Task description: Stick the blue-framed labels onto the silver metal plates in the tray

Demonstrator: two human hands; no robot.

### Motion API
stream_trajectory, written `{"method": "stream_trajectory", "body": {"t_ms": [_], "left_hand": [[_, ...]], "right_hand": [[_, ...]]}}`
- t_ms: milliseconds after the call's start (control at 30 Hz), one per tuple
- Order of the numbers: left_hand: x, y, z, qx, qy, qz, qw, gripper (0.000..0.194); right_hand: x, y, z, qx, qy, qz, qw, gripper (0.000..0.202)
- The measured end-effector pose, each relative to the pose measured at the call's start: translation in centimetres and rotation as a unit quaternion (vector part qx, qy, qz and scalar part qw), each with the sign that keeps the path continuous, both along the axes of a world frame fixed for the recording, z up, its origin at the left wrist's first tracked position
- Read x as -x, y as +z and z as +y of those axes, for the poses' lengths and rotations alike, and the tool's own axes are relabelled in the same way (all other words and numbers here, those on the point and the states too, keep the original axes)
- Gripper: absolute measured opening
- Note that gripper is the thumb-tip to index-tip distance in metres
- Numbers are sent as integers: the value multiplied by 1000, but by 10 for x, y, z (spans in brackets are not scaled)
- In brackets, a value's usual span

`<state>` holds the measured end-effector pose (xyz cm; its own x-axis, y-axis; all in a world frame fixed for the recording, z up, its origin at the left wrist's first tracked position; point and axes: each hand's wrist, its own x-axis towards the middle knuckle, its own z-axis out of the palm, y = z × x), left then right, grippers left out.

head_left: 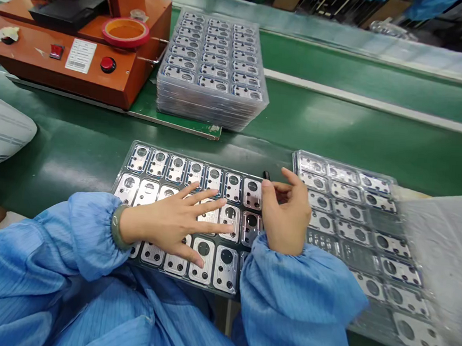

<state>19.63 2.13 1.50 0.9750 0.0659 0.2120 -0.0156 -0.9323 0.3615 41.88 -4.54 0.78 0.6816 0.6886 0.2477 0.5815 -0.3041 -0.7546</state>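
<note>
My left hand (179, 219) is spread wide, palm down and fingers fanned, over the tray (206, 287) of metal plates (226, 273) in the middle of the frame; I can't tell how firmly it touches them. My right hand (287, 215) is half curled at the tray's upper right corner, thumb beside the end plate (252, 193) of the top row. Whether it's gripping anything I can't tell; a small black object (266, 175) shows just beyond my thumb.

The tray lies on the green counter (88, 156) in front of me. At the right of the frame lies a second tray (358, 256), with plates in some pockets, partly under clear film (450, 238). A stack of filled trays (208, 104) stands at upper centre, beside an orange machine (121, 87) at upper left with a roll of red tape (125, 42) on it. A white roll (4, 128) sits at the left edge.
</note>
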Motion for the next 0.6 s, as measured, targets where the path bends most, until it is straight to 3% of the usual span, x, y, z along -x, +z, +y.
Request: {"method": "stream_trajectory", "body": {"t_ms": [133, 267, 467, 600], "left_hand": [[0, -9, -6, -21, 2, 11, 1000, 74], [5, -11, -4, -26, 13, -4, 1000, 66], [35, -9, 19, -53, 12, 21, 998, 63], [55, -2, 36, -75, 12, 45, 996, 63]], "right_hand": [[-10, 3, 2, 32, -1, 54, 998, 44], [-22, -2, 4, 11, 4, 91, 996, 36], [-22, -2, 9, 6, 6, 99, 995, 31], [-16, 2, 10, 50, 18, 52, 997, 20]]}}
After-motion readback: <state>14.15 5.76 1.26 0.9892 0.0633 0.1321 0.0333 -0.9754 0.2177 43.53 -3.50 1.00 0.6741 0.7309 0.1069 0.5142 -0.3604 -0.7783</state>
